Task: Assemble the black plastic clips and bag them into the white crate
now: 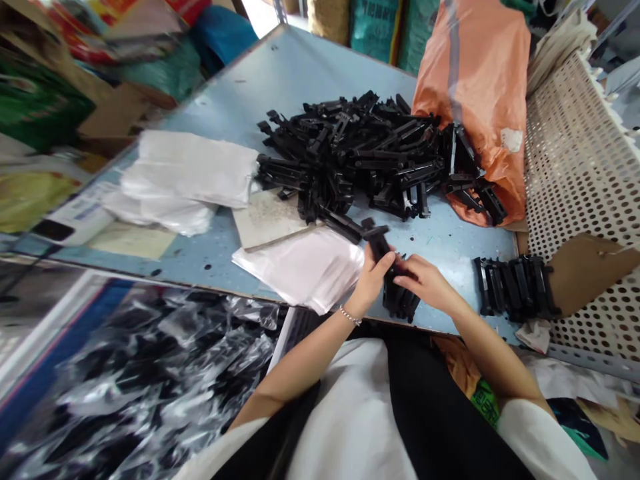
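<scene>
A large heap of black plastic parts (360, 153) lies in the middle of the blue table (260, 87). Both my hands meet near the table's front edge over a small stack of the same black parts (397, 300). My left hand (373, 277) is closed round one black part (379, 241) that sticks up toward the heap. My right hand (425, 280) grips the stack from the right side. A bracelet sits on my left wrist.
A neat row of black parts (515, 287) stands right of my hands. Clear plastic bags (305, 267) lie left of them, more white bags (185, 173) farther left. An orange sack (475, 93) lies behind the heap. A perforated white panel (580, 173) borders the right side.
</scene>
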Tool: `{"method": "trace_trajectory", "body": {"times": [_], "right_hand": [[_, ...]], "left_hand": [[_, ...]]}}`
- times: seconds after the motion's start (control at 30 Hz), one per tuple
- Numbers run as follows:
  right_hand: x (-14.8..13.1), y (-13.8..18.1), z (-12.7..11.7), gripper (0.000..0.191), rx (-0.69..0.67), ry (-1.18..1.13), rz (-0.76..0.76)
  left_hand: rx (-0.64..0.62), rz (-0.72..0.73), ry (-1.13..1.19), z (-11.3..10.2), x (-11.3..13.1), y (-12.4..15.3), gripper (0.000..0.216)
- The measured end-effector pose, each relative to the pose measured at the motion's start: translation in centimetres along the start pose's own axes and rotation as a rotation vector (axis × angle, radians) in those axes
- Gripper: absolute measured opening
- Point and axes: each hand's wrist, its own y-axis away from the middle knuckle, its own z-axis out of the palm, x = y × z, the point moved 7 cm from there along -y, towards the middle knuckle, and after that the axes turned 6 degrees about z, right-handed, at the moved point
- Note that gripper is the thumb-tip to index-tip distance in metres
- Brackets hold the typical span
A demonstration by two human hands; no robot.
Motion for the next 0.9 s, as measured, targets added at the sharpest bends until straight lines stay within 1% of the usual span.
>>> {"method": "trace_trajectory", "body": {"times": [0.03, 0.07, 0.13, 0.17, 0.2, 0.23, 0.3, 0.37, 0.43, 0.47, 0.5, 0.57, 0.6, 0.63, 0.67, 0.73, 0.8, 0.83, 0.87, 0.9], "right_hand": [[-0.9, 0.7, -0.3, 0.023, -0.004, -0.009, -0.035], [-1.6, 1.1, -0.9, 0.028, 0.039, 0.009, -0.054], [-2.4, 1.1, -2.9, 0.035, 0.217, 0.100, -0.078], [-2.7, 0.9, -3.7, 0.037, 0.299, 0.156, -0.102], [-3.0, 0.5, -4.3, 0.040, 0.353, 0.205, -0.132], [-3.1, 0.0, -4.5, 0.043, 0.373, 0.234, -0.160], [-2.8, -1.2, -4.4, 0.047, 0.350, 0.212, -0.160], [-1.8, -2.0, -3.6, 0.051, 0.278, 0.088, -0.058], [-1.1, -1.9, -2.2, 0.055, 0.181, -0.040, 0.048], [-1.2, -1.5, -1.4, 0.057, 0.135, -0.057, 0.054], [-1.7, -0.8, -0.5, 0.057, 0.100, -0.034, 0.014], [-3.5, 1.0, 1.4, 0.055, 0.070, 0.099, -0.150], [-4.3, 2.0, 2.3, 0.052, 0.069, 0.169, -0.236], [-5.0, 2.9, 3.1, 0.049, 0.074, 0.220, -0.288], [-5.3, 3.5, 3.8, 0.046, 0.074, 0.243, -0.300], [-4.9, 3.6, 4.8, 0.043, 0.012, 0.228, -0.241], [-3.6, 2.2, 4.9, 0.042, -0.086, 0.176, -0.154], [-2.7, 0.9, 4.2, 0.042, -0.087, 0.151, -0.107], [-1.5, -0.7, 3.1, 0.041, -0.035, 0.137, -0.056], [-0.1, -2.6, 1.4, 0.041, 0.073, 0.128, 0.008]], "left_hand": [[-0.040, -0.039, 0.037, 0.7, 0.8, 0.1, 0.045], [-0.093, -0.085, 0.058, 1.4, 1.5, 0.4, 0.043], [-0.208, -0.192, 0.089, 2.5, 2.6, 1.4, 0.042], [-0.242, -0.252, 0.111, 2.9, 2.9, 1.9, 0.042], [-0.261, -0.310, 0.136, 3.2, 3.1, 2.5, 0.042], [-0.263, -0.359, 0.159, 3.4, 3.2, 2.9, 0.043], [-0.234, -0.416, 0.180, 3.5, 3.1, 3.4, 0.045], [-0.182, -0.421, 0.167, 3.1, 2.9, 3.2, 0.046], [-0.113, -0.398, 0.146, 2.2, 2.9, 2.7, 0.047], [-0.074, -0.390, 0.142, 1.6, 2.9, 2.4, 0.047], [-0.035, -0.384, 0.144, 1.1, 2.9, 2.2, 0.047], [0.009, -0.389, 0.164, 0.3, 2.9, 1.9, 0.045], [0.009, -0.396, 0.178, 0.2, 2.8, 1.8, 0.045], [-0.002, -0.398, 0.190, 0.2, 2.7, 1.8, 0.044], [-0.008, -0.389, 0.190, 0.1, 2.5, 1.9, 0.045], [0.024, -0.342, 0.142, -0.6, 1.8, 1.9, 0.048], [0.099, -0.273, 0.041, -2.1, 0.6, 2.0, 0.056], [0.133, -0.240, -0.017, -2.9, -0.1, 2.0, 0.059], [0.153, -0.211, -0.081, -3.6, -0.8, 2.1, 0.060], [0.154, -0.187, -0.152, -4.2, -1.6, 2.3, 0.056]]}}
